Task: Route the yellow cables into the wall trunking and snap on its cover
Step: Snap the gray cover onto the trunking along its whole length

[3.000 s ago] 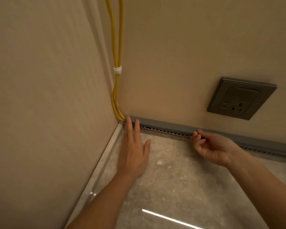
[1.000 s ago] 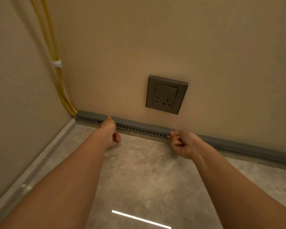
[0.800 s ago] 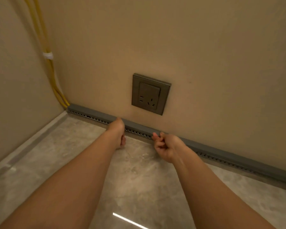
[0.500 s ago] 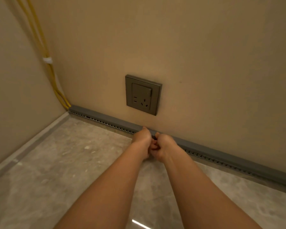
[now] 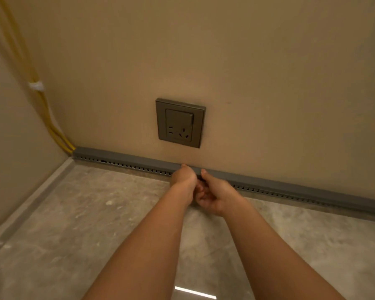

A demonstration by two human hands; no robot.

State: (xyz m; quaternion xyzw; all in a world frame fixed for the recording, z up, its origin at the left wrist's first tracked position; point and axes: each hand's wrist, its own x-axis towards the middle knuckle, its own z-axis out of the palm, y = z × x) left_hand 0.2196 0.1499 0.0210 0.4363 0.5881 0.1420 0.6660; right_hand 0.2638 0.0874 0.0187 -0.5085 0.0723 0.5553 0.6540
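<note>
Beige wall (image 5: 268,83), grey trunking (image 5: 128,159) at floor, both hands touching it

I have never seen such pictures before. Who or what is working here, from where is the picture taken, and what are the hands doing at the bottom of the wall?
No machine works here: a person uses two bare hands. The single picture comes from a camera worn on the head, looking forward and down, so you see both forearms reaching away from you.

The left hand and right hand meet side by side on the grey trunking, a long channel where wall meets floor. Both seem curled over its top, probably pressing the cover; the exact grip is hidden. Nothing loose is held.

At the left corner, two yellow cables come down the wall, bound by a white tie, and enter the trunking's end. Above the hands a socket sits in the wall. Nothing lies on the floor except a bright strip of reflected light.
</note>
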